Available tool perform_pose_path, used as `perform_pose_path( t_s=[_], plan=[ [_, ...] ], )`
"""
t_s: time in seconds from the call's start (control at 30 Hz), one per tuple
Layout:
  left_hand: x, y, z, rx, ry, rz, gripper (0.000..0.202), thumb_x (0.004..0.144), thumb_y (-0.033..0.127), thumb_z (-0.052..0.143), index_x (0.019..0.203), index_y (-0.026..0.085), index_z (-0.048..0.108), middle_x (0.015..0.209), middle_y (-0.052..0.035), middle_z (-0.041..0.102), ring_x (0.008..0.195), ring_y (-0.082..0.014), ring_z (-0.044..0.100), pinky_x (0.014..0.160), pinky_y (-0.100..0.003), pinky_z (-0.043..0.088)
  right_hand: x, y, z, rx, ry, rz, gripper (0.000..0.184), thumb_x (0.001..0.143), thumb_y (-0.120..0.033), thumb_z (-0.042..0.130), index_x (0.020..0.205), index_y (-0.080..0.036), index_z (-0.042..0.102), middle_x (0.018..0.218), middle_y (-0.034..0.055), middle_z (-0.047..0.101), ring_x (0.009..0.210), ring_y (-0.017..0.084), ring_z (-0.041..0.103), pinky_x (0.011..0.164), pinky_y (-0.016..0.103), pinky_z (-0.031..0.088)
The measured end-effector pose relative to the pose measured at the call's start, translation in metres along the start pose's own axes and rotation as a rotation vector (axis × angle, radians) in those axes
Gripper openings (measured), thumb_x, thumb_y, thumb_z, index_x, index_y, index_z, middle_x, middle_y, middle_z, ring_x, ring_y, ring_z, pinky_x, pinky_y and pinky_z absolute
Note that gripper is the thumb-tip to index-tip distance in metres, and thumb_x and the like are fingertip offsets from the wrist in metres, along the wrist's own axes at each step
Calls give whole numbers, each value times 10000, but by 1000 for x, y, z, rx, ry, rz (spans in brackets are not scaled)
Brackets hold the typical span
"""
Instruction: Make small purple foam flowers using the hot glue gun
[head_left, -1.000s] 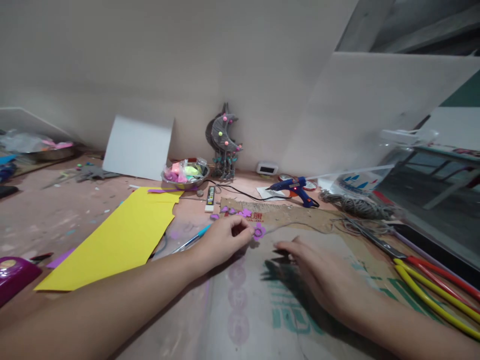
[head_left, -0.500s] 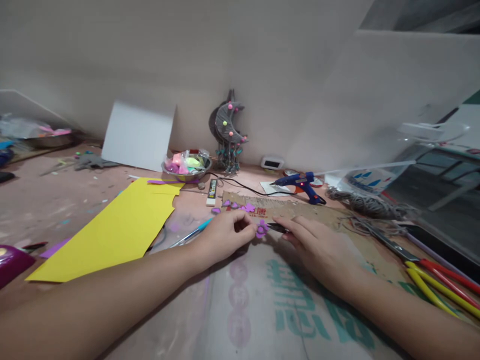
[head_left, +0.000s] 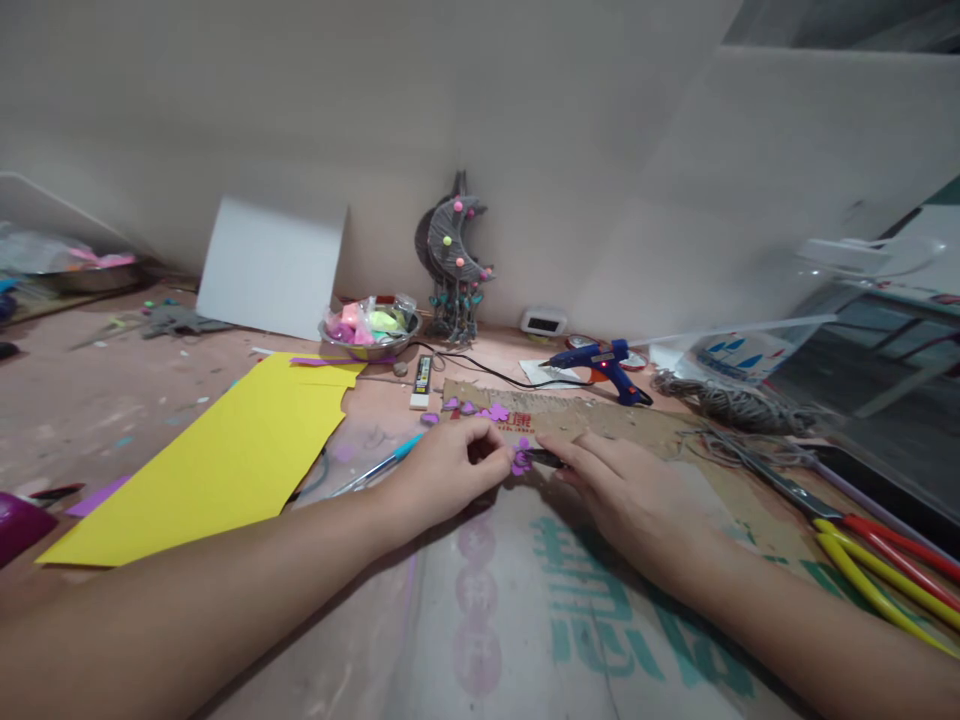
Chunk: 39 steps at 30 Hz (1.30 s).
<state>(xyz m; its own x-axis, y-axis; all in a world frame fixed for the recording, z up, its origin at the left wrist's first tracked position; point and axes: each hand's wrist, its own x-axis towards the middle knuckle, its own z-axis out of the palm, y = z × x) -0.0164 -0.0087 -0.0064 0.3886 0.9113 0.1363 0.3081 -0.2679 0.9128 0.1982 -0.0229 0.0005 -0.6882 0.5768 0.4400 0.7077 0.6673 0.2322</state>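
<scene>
My left hand [head_left: 457,465] pinches the left edge of a small purple paper flower [head_left: 521,457] between thumb and fingers, just above the cardboard sheet. From the other side, my right hand [head_left: 619,485] grips dark tweezers [head_left: 546,458], their tips reaching onto the flower's middle. Beyond my left hand lie several purple cutouts, among them a flower shape [head_left: 495,411] and a small heart-like piece [head_left: 451,404]. A blue pen [head_left: 386,465] rests on the table beside my left wrist.
Yellow paper [head_left: 217,450] covers the table at left. A blue glue gun [head_left: 600,362] stands behind the cardboard [head_left: 600,410], its dark cord running left. Large scissors [head_left: 810,500] with red and yellow handles lie at right, near grey yarn [head_left: 720,405]. A moon ornament [head_left: 457,245] leans against the wall.
The tweezers have moved slightly left, so their tips now overlap the purple flower's middle instead of its right edge. My left hand keeps its pinch. The view has shifted slightly.
</scene>
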Motion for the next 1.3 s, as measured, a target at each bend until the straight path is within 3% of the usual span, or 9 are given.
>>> perform_pose_path(
  t_s=[0.57, 0.87, 1.3],
  plan=[
    [-1, 1, -1, -19, -28, -15, 156, 789, 302, 487, 714, 173, 534, 610, 25, 569, 517, -88, 496, 488, -189, 379, 4, -1, -2, 25, -6, 7, 272, 920, -242, 385, 1098, -156, 572, 744, 49, 601, 650, 170, 540, 573, 279, 386],
    [1, 0, -1, -13, 0, 14, 155, 789, 286, 486, 707, 164, 535, 633, 16, 565, 543, -85, 495, 504, -185, 383, 2, 0, -1, 62, 70, 47, 274, 916, -205, 379, 1108, -151, 568, 760, 56, 596, 684, 162, 557, 577, 261, 393],
    [-1, 0, -1, -58, -35, 9, 145, 782, 292, 490, 719, 167, 529, 601, 28, 542, 508, -82, 495, 481, -186, 378, 0, 0, 0, 53, -55, 18, 274, 903, -261, 424, 1128, -189, 562, 736, 33, 584, 650, 162, 530, 572, 270, 370]
  ],
)
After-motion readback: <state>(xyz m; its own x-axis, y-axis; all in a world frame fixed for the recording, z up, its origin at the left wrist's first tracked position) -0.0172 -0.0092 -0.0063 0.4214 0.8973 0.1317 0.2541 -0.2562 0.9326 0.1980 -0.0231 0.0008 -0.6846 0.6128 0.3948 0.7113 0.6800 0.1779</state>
